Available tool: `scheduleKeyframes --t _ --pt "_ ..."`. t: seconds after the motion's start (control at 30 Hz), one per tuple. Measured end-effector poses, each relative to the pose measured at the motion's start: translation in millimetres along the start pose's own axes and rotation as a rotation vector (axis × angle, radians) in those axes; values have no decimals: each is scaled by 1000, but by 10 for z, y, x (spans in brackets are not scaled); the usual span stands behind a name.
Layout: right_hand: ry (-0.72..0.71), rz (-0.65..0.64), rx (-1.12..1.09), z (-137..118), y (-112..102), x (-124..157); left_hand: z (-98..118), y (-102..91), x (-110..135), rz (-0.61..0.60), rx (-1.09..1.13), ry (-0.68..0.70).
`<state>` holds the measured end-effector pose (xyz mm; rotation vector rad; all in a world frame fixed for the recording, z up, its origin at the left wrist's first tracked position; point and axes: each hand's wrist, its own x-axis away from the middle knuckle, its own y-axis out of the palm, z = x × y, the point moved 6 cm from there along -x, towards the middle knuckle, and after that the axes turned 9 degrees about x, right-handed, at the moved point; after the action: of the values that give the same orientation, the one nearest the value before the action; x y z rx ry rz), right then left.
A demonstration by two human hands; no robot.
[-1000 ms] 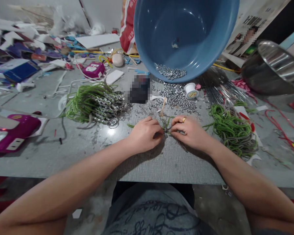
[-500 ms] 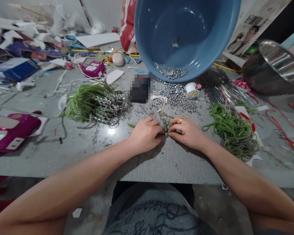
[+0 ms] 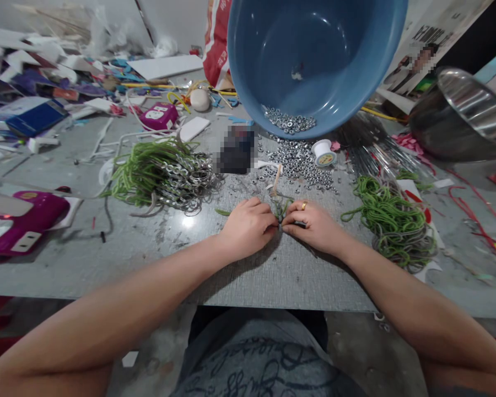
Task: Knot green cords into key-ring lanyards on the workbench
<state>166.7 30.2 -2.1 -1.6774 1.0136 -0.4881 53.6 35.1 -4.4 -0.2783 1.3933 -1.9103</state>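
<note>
Left hand: closed, its fingertips pinched on the cord.
Right hand: closed likewise, the cord gripped from the other side.
Cord: held between the hands, low over the tabletop; whether it is touched down cannot be told.
Metal bits: scattered beyond, beside the spool.
Left bundle, right bundle: laid either side.

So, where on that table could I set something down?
The table's near-edge strip between the left forearm and the right forearm looks mostly bare; so does the stretch between the purple device at far left and the left forearm. It's crowded past the left hand and right hand: loose metal pieces, a blue basin, green cord piles either side.
</note>
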Motion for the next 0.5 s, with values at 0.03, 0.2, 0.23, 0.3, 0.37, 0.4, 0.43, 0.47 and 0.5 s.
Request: scheduleKeyframes --t 0.03,0.2,0.23,0.3,0.37,0.4,0.43,0.47,0.5 --pt "-3 0 1 0 1 3 4 -3 0 6 -5 5" --pt "-15 22 44 -4 -25 24 7 -9 3 -18 13 -8" --pt "-19 16 65 -10 -25 28 7 -9 4 -25 23 -11" --pt "-32 -5 118 -30 -12 35 9 -11 6 -28 37 -11" --pt "-48 -24 168 -55 3 38 10 -18 11 -22 46 -5" --pt "-56 -31 186 -67 10 39 9 -26 15 -19 50 -1" --pt "-63 -32 199 -77 14 39 9 -38 19 -20 55 3" --pt "-68 -31 208 -86 15 38 8 -57 23 -22 61 7" --pt "-73 -31 212 -92 14 38 9 -83 27 -28 69 13"
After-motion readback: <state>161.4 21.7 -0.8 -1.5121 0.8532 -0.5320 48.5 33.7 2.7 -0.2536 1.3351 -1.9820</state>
